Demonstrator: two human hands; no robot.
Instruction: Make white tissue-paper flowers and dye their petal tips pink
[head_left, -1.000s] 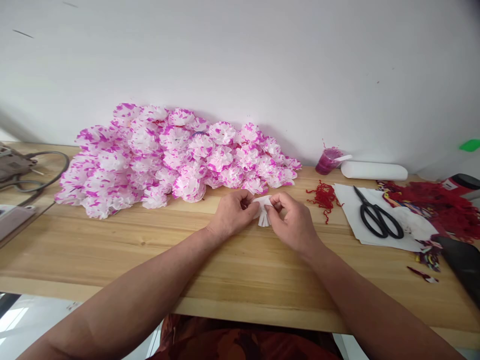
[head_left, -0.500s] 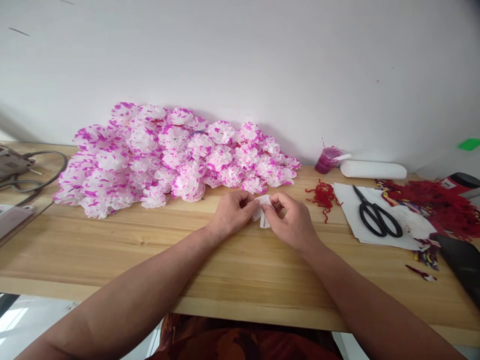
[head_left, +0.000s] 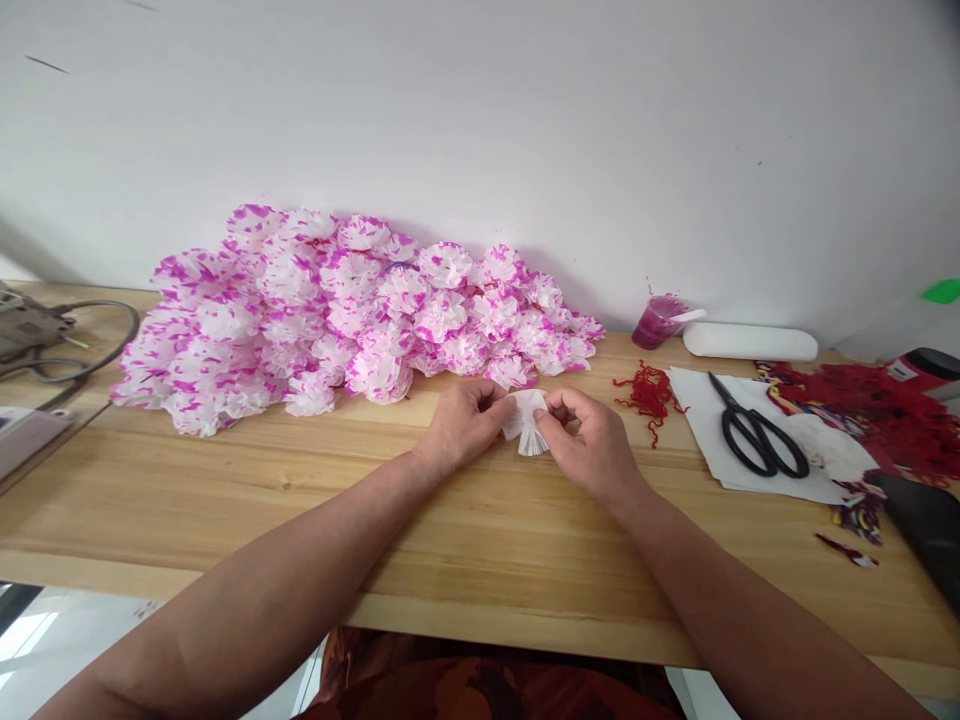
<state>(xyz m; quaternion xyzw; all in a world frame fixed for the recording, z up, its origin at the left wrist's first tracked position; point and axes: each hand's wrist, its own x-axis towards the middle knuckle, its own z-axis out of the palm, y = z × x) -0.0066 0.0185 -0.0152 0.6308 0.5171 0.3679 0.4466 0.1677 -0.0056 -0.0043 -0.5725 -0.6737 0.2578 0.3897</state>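
Note:
Between my two hands is a small piece of white pleated tissue paper (head_left: 531, 428), its folds fanned out at the lower end. My left hand (head_left: 466, 425) pinches its left edge between thumb and fingers. The right side is gripped by the thumb and fingertips of my right hand (head_left: 586, 437). Behind my hands, a large heap of white paper flowers with magenta-tinted edges (head_left: 379, 370) rests against the wall. The back of the pleated paper is hidden.
To the right lie red yarn pieces (head_left: 651, 392), white paper sheets (head_left: 694, 415) and black-handled scissors (head_left: 757, 430). A cup of purple liquid (head_left: 655, 322) stands near a white roll (head_left: 750, 341). Red yarn bundles (head_left: 847, 400) are at the far right, a cable (head_left: 112, 304) at the left.
The pleated paper has spread wider, showing more folds at the lower end. My right thumb has drawn back to the right off its middle. My left hand stays in nearly the same place.

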